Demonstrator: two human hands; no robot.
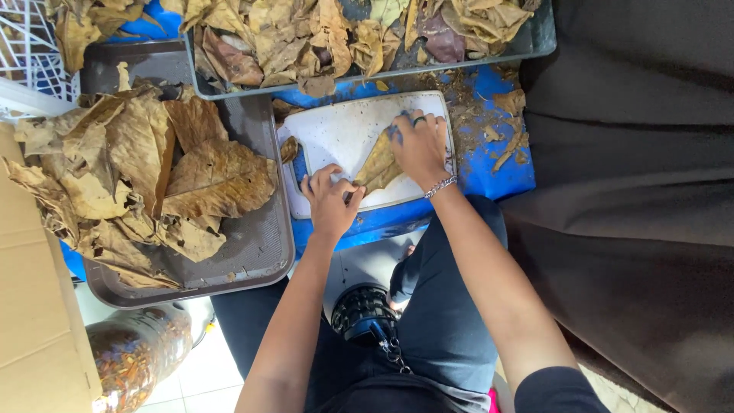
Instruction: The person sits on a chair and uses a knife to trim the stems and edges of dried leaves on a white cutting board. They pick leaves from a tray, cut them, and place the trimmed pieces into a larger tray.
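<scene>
A dry tan leaf lies on a white cutting board set on a blue surface. My right hand, with a ring and a bracelet, presses flat on the leaf's upper right part. My left hand is closed at the board's near edge, pinching the leaf's lower tip; whether it also holds a tool I cannot tell.
A grey tray heaped with large dry brown leaves sits to the left. Another tray of leaves stands behind the board. Leaf crumbs litter the blue surface. A cardboard box and a jar stand at lower left. Dark fabric fills the right.
</scene>
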